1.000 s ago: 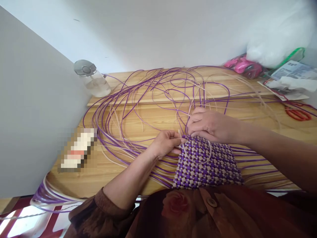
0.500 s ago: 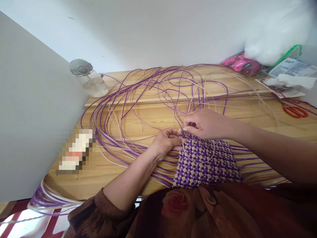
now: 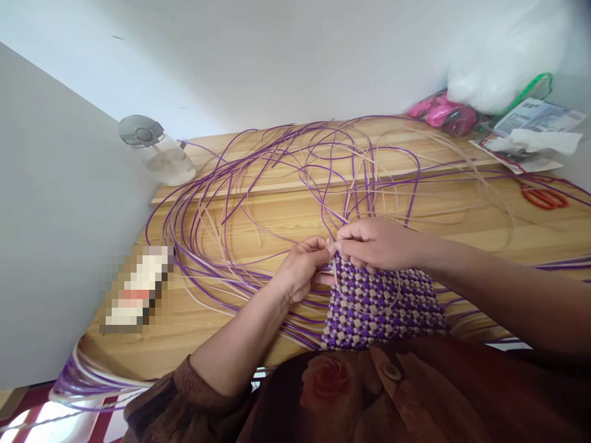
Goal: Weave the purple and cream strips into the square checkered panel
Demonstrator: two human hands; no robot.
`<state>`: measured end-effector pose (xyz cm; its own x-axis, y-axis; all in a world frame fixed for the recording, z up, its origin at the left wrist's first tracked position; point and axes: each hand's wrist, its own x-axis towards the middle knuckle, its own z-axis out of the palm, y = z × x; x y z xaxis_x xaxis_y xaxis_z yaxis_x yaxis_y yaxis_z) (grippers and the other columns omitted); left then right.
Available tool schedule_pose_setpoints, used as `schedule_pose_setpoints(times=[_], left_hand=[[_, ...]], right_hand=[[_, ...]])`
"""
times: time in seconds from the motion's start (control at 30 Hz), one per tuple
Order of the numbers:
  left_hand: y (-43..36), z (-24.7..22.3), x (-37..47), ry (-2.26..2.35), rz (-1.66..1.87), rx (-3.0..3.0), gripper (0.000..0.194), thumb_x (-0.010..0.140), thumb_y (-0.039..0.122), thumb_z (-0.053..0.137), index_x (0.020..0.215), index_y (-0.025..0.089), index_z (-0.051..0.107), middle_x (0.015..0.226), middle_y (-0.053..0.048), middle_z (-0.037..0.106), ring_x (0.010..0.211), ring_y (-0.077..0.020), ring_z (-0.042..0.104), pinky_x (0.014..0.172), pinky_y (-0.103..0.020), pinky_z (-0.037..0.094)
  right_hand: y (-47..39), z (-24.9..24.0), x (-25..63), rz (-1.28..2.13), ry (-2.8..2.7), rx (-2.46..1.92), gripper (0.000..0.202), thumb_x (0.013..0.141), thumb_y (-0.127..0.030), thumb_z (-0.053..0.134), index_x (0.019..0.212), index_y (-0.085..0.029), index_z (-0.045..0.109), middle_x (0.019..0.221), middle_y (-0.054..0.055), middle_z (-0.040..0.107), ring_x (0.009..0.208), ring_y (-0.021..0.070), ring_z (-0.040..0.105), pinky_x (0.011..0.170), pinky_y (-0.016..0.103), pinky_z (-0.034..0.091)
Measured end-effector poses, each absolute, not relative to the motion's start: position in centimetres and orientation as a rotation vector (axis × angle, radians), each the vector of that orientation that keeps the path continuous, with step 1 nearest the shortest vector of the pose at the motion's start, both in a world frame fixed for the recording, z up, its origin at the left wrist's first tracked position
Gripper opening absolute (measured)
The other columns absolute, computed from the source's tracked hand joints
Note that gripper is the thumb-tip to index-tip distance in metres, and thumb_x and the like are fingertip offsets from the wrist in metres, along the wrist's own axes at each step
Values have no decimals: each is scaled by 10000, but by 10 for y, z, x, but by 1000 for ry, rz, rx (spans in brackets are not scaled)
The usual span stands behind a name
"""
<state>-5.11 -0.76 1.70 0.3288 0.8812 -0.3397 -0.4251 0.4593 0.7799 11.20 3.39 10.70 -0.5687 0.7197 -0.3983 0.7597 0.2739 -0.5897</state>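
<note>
A purple and beige woven panel lies on the wooden table in front of me, with long loose strands running out from its sides and top. My left hand pinches the panel's upper left corner between thumb and fingers. Right beside it, my right hand is closed over the top edge, thumb and forefinger pinched at the same corner on what looks like a beige strand. A thin beige strand loops over the face of the panel. The exact crossing of strands under the fingertips is hidden.
Purple and beige strands sprawl in a large tangle over the table. A clear bottle stands at the back left, above a pixelated object. Red-handled scissors, papers and a pink bundle lie right.
My right hand has come down and slightly left, its fingertips now meeting the left hand's at the corner. The beige loop on the panel has shifted lower. The view has moved slightly.
</note>
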Motion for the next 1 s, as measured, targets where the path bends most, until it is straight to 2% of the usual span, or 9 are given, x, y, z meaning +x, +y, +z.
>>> schedule_pose_setpoints(times=[0.1,0.3,0.53,0.7,0.8,0.9,1.0], left_hand=[[-7,18,-52,775,888,589,378,628,331,860,785,160,562,756,7,602,631,-105,589,494,-242,586],[-8,19,-48,873,902,568,316,697,316,817,775,149,560,694,18,544,577,-81,531,486,-235,584],[-11,20,-44,882,975,612,422,634,377,863,752,164,519,700,39,533,575,-72,526,464,-208,563],[-9,19,-42,906,958,543,354,649,261,845,694,147,512,666,34,521,535,-65,499,444,-218,565],[-8,19,-42,923,929,509,252,717,188,777,670,130,536,639,27,492,520,-60,474,457,-226,576],[-8,20,-43,905,937,501,193,748,143,732,669,117,558,657,18,498,538,-61,486,471,-219,579],[-9,21,-44,890,916,514,216,728,182,771,686,120,569,661,18,520,541,-62,508,496,-214,578]], right_hand=[[32,110,109,-1566,2202,1491,198,907,-247,453,762,-160,556,609,-13,584,435,81,533,455,208,388],[27,92,127,-1525,2335,1486,210,874,-300,516,709,-170,509,610,-19,594,443,85,563,439,197,405],[21,73,136,-1464,2504,1479,244,883,-315,473,680,-181,472,543,-40,534,431,76,491,466,214,333],[21,69,141,-1257,2705,1377,297,884,-324,462,627,-185,413,539,-48,426,499,80,391,519,238,258],[20,74,152,-982,2793,1315,323,923,-347,443,644,-184,448,562,-35,429,534,102,400,547,258,265],[12,83,158,-440,3041,1357,243,948,-360,471,866,-183,614,767,28,611,727,169,547,681,297,360],[-8,86,151,-104,3269,1120,314,911,-459,573,1073,-200,648,1040,82,653,994,248,556,891,388,372]])
